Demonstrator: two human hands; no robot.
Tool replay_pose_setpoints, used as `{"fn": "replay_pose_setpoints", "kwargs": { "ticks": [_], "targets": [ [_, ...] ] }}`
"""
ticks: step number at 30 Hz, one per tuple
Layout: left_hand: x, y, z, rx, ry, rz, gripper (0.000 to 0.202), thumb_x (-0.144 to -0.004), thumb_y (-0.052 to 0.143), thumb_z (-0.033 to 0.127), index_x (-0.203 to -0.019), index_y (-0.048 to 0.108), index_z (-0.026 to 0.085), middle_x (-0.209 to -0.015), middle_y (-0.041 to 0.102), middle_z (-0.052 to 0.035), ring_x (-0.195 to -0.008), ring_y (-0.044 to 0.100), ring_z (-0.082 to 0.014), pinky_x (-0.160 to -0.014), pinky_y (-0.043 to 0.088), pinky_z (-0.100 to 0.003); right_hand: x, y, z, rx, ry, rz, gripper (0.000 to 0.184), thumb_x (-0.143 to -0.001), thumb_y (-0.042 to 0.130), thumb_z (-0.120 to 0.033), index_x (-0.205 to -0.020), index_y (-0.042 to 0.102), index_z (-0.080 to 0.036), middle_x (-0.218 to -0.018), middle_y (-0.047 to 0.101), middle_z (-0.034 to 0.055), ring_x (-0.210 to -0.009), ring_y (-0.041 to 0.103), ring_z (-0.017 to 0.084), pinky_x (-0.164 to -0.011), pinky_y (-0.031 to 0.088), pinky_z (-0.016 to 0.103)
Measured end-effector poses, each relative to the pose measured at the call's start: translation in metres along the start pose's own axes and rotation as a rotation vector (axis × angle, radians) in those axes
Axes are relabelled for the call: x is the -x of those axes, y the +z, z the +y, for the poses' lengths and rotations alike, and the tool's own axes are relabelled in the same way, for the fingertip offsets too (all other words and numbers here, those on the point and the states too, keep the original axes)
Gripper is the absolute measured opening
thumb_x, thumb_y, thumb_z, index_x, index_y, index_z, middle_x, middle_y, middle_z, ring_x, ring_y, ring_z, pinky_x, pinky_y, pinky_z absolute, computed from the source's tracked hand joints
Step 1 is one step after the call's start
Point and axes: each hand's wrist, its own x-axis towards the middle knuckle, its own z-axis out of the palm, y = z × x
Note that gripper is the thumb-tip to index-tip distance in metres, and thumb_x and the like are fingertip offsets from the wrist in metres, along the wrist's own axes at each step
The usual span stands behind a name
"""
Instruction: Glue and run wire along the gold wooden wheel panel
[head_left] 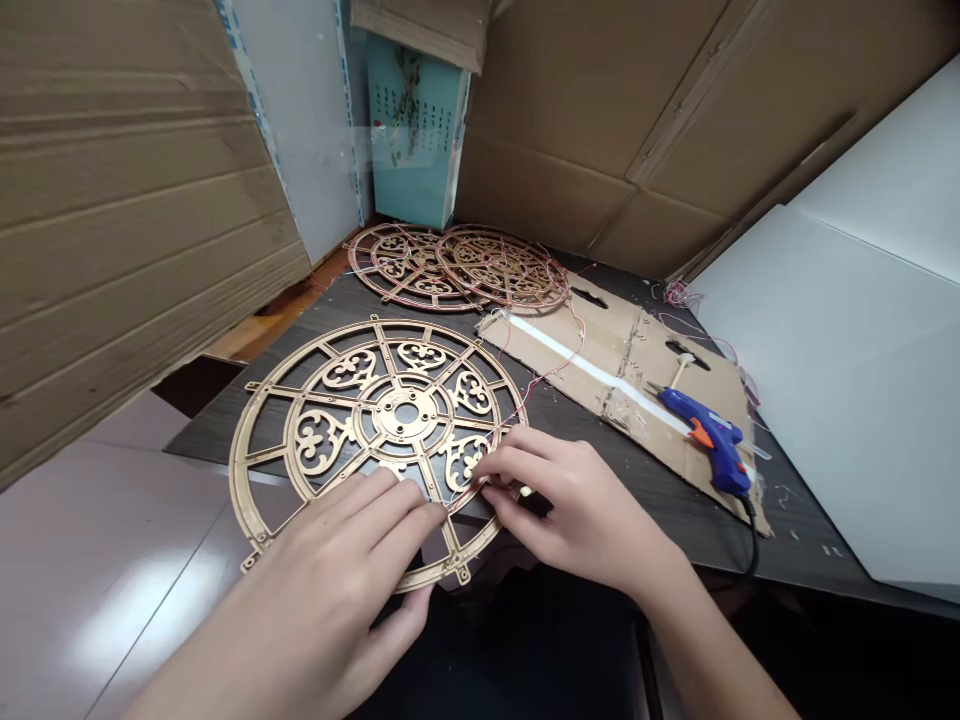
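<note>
A large gold fretwork wheel (397, 400) with spokes and scrolled openings lies flat at the near edge of the dark table (225, 440), overhanging it. My left hand (330, 590) lies across its lower rim, fingers on top and thumb beneath, gripping it. My right hand (577, 510) pinches at the wheel's right rim, where a thin red-and-white wire (517, 420) runs. The fingertips hide the exact contact point. Two similar wheels (405, 265) (502, 268) lie overlapping at the back, strung with wire.
A cardboard sheet (645, 350) with a white strip lies at the right, holding a blue hot glue gun (709, 435) with a black cord. Cardboard panels (127, 220) and white boards (847, 350) stand around the table. A teal box (416, 130) stands behind it.
</note>
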Motion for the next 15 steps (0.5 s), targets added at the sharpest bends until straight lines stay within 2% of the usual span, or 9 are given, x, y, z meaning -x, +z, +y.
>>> {"fn": "replay_pose_setpoints", "kwargs": {
  "ticks": [5,8,11,15],
  "targets": [
    [0.008,0.001,0.006,0.0,-0.016,0.042,0.032,-0.093,0.049,0.013,-0.119,0.06,0.029,-0.12,0.07,-0.0002,-0.114,0.061,-0.0246,-0.099,0.043,-0.042,-0.006,-0.015,-0.005,0.102,-0.044,-0.203,0.013,-0.096,0.06,-0.017,-0.104,0.066,-0.026,-0.103,0.063,-0.0037,-0.082,0.056,0.008,-0.07,0.036,0.024],
    [0.009,0.001,0.007,-0.02,0.005,0.048,0.038,-0.092,0.047,0.01,-0.125,0.06,0.027,-0.118,0.07,-0.0007,-0.11,0.062,-0.0243,-0.097,0.043,-0.042,-0.01,-0.019,-0.011,0.202,-0.074,-0.271,0.014,-0.1,0.055,-0.016,-0.102,0.066,-0.023,-0.103,0.062,-0.0023,-0.08,0.055,0.009,-0.067,0.034,0.026],
    [0.007,-0.001,0.007,-0.032,0.022,0.056,0.037,-0.092,0.047,0.011,-0.123,0.061,0.026,-0.113,0.072,-0.0016,-0.107,0.064,-0.0258,-0.089,0.047,-0.042,-0.014,-0.022,-0.015,0.264,-0.09,-0.306,0.012,-0.101,0.054,-0.018,-0.101,0.065,-0.021,-0.1,0.062,-0.0014,-0.077,0.053,0.01,-0.064,0.031,0.028],
    [0.005,-0.003,0.006,-0.032,0.033,0.087,0.036,-0.092,0.045,0.01,-0.12,0.062,0.027,-0.108,0.074,-0.0008,-0.103,0.066,-0.0247,-0.083,0.049,-0.039,-0.02,-0.029,-0.013,0.267,-0.081,-0.282,0.014,-0.103,0.057,-0.026,-0.099,0.069,-0.021,-0.097,0.063,-0.0009,-0.076,0.055,0.01,-0.063,0.03,0.028]
  ]
}}
